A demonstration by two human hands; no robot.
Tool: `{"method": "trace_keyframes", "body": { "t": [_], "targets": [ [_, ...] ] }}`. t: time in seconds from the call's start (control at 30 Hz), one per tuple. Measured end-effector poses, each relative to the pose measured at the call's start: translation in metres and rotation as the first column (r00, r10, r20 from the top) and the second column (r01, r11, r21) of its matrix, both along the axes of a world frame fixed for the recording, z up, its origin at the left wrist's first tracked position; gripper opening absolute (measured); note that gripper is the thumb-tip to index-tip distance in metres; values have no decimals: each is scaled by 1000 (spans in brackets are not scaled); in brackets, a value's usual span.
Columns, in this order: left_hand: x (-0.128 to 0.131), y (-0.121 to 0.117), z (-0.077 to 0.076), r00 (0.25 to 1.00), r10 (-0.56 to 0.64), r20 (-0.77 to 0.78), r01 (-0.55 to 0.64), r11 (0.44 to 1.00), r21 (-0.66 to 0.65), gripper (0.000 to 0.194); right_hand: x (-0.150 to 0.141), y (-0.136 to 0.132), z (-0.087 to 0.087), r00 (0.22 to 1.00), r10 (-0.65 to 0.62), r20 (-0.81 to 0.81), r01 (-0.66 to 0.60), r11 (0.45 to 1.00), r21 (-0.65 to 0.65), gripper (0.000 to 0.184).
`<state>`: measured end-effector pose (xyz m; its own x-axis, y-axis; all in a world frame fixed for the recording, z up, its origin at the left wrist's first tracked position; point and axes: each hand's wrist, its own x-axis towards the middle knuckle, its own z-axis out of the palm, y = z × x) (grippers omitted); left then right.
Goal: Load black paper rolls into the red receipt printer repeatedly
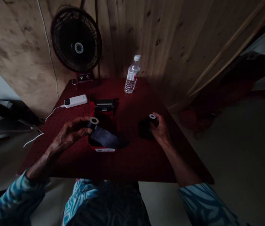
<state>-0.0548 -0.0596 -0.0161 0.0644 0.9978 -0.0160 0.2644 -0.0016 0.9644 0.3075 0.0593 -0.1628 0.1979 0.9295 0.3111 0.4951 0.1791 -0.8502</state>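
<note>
My left hand is closed on a dark roll with a white core, held over the dark red table. A dark ribbon strip runs from that roll down across a red open device at the table's middle. My right hand grips a second dark roll with a white core, which rests on the table to the right of the device. The two rolls are well apart.
A black part sits at the device's raised lid. A white power bank with a cable lies at the back left. A clear water bottle and a black fan stand by the wooden wall.
</note>
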Motion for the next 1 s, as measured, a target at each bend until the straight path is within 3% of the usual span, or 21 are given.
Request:
{"method": "trace_keyframes", "body": {
  "t": [0.17, 0.3, 0.33, 0.4, 0.47, 0.5, 0.63, 0.73, 0.8, 0.87, 1.0],
  "targets": [
    [-5, 2, 1, 997, -58, -57, 59, 998, 12, 47, 18, -8, 6, 994, 77, -74, -82, 994, -67, 54],
    [-7, 5, 7, 982, -59, -179, 64, 998, 20, 41, 14, -47, 40, 988, -37, -149, 50, 995, 85, 40],
    [-6, 8, 7, 970, -70, -233, 81, 996, 39, 39, 5, -63, 51, 988, -5, -157, 21, 995, 97, 37],
    [-2, 15, 7, 930, -99, -353, 143, 985, 99, 37, -21, -98, 71, 968, 198, -152, -188, 979, 75, 33],
    [4, 23, 5, 882, -116, -458, 214, 962, 170, 35, -52, -130, 83, 881, 460, -108, -463, 886, -2, 37],
    [8, 27, 4, 860, -116, -497, 245, 948, 201, 34, -67, -143, 86, 847, 521, -105, -528, 848, -51, 44],
    [26, 40, 3, 701, -95, -707, 357, 904, 233, 36, -100, -172, 80, 824, 547, -149, -558, 829, -42, 50],
    [40, 51, 6, 463, -89, -882, 395, 912, 116, 40, -98, -174, 73, 788, 592, -165, -602, 798, -11, 46],
    [49, 59, 7, 334, -147, -931, 383, 924, -8, 38, -91, -171, 71, 794, 581, -179, -591, 807, -2, 40],
    [54, 66, 5, 283, -209, -936, 382, 920, -90, 32, -83, -167, 71, 810, 557, -180, -568, 823, -6, 35],
    [56, 82, -8, 311, -269, -911, 460, 882, -104, 32, -75, -161, 73, 822, 538, -189, -550, 835, -13, 30]
  ]
}}
